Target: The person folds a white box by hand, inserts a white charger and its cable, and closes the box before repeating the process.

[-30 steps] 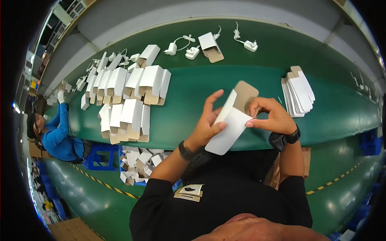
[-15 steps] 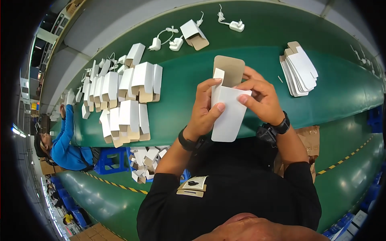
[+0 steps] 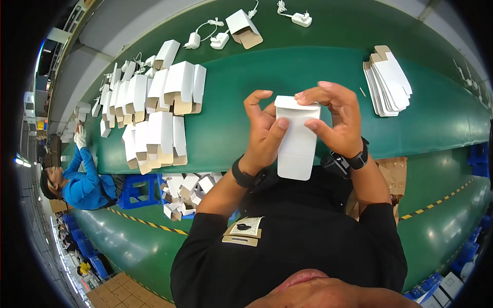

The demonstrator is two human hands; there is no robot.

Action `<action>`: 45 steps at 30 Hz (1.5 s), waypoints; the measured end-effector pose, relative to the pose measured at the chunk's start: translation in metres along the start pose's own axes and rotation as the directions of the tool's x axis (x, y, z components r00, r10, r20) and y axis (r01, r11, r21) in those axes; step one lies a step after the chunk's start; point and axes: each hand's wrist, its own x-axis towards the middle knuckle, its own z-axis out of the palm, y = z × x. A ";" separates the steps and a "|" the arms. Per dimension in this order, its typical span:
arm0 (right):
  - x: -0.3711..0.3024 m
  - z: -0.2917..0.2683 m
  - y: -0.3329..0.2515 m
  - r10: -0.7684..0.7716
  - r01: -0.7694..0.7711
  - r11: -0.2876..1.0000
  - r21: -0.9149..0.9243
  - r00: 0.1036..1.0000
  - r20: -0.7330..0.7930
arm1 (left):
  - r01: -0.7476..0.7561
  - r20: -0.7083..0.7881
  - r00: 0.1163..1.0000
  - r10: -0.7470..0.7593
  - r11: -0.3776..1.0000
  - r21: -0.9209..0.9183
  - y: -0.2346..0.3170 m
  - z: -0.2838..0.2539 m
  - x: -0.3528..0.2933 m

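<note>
A small white cardboard box (image 3: 297,143) is held upright between my hands over the near edge of the table. Its top end is folded over, and a long flap hangs at the lower end. My left hand (image 3: 262,134) grips the box's left side, thumb on the front face and index finger lifted off. My right hand (image 3: 341,121) holds the right side, its thumb on the front and its fingertips on the folded top edge. The fingers behind the box are partly hidden.
Rows of open white boxes (image 3: 136,97) stand on the green table (image 3: 246,72) at left. White power adapters (image 3: 302,19) lie along the back. Flat box blanks (image 3: 390,82) are stacked at right. Below the left edge is a bin of boxes (image 3: 187,192); a co-worker (image 3: 84,179) is beyond.
The box's raised top flap has been folded down over the opening. My left index finger has come off the box, and my right fingers have moved onto its top edge.
</note>
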 end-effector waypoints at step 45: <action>0.175 -0.091 0.247 0.196 -0.204 0.366 -0.908 0.971 -0.140 | 0.110 0.169 0.923 -0.345 0.660 0.743 -0.016 -0.099 0.084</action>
